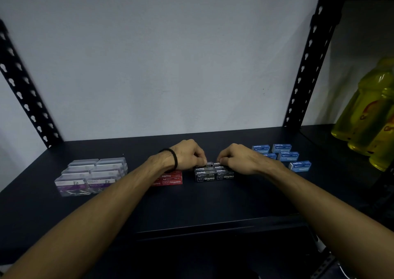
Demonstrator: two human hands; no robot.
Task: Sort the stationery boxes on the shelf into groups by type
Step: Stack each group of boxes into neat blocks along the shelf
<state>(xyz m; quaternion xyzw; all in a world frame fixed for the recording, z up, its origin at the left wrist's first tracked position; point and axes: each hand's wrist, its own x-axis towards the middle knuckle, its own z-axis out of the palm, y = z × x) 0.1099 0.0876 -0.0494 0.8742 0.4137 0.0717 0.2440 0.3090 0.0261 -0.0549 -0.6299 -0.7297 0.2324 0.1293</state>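
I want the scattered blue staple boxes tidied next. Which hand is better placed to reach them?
The right hand. It rests at the black staple boxes, directly beside the loose blue cardboard staple boxes. The left hand would have to cross over it.

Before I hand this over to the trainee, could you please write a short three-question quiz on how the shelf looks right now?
1. True or false: both hands touch the black staple boxes.
2. Which group lies farthest left: A) clear clip boxes, B) red staple boxes, C) blue staple boxes?
3. Which wrist wears a black band?

Key: 1 true; 2 A; 3 the left hand's; the right hand has none.
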